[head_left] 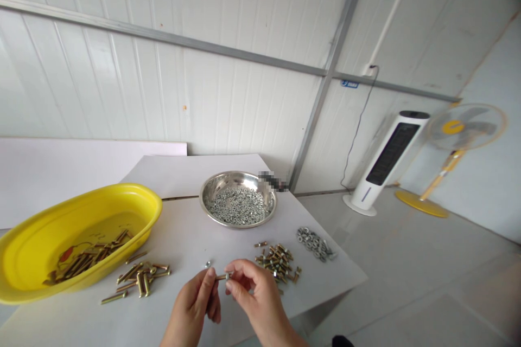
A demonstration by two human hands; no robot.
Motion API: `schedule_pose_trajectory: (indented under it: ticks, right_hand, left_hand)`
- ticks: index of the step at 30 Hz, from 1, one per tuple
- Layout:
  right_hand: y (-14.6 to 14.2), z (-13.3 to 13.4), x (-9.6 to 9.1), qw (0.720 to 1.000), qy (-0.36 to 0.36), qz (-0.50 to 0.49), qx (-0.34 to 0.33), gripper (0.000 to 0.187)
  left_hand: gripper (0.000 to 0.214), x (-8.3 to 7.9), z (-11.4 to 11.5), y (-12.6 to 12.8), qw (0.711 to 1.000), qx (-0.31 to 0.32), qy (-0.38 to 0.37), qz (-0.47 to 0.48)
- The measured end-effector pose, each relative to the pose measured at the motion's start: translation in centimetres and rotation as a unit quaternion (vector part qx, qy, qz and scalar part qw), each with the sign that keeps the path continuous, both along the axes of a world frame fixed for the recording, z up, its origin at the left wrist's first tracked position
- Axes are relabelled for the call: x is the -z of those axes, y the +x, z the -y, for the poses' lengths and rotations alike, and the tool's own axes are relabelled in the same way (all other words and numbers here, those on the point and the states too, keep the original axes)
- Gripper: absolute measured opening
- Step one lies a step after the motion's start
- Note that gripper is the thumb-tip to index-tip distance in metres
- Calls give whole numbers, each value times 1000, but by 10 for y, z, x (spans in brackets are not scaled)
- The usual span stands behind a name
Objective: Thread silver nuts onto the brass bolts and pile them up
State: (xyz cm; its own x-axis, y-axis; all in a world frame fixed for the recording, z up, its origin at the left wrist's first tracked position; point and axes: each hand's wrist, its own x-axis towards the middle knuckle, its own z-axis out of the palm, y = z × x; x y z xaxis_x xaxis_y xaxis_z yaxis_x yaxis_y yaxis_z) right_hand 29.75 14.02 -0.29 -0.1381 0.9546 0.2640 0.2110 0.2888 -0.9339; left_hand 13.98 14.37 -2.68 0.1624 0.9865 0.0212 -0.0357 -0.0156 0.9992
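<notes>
Low over the front of the table, my left hand pinches a brass-coloured bolt that points to the right. The fingertips of my right hand close around a silvery nut at the bolt's right end. How far the nut sits on the thread is too small to tell. Just beyond my left fingers lies a loose nut. Left of my hands is a pile of bolts. On the right, close to my right hand, is a heap of short brass-coloured bolts with nuts or sleeves.
A yellow tub with more bolts stands at the left. Behind my hands is a steel bowl full of small nuts. Washer-like rings lie near the table's right edge. A tower fan and a yellow pedestal fan stand beyond.
</notes>
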Motion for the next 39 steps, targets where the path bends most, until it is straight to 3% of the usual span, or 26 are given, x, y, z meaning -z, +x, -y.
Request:
schedule_pose_trajectory:
  ticks: [5,14,16,21,25,35,39]
  right_hand:
    - [2,4,-1,999,-37,6,-30,28]
    - [-1,3,12,995,-101,12,6,67]
    - [1,3,9,997,-81,9,13,62]
    - [4,3,-6,1000,-5,22,14,23]
    - [0,2,-9,997,44,50,27,40]
    - [1,0,-1,999,15,28,28,12]
    - [2,0,0,1000,-24,-4,3,18]
  left_hand:
    - [51,-6,3,2,997,9,33,-69]
    - [46,-11,10,9,990,-5,79,-118]
    - [47,-11,9,7,991,-16,68,-112]
    - [49,-4,3,3,999,-24,25,-40]
    - [49,-2,2,4,1000,-12,-15,5]
    - [46,-5,4,5,1000,14,6,-19]
    - [38,-8,7,6,994,16,68,-87]
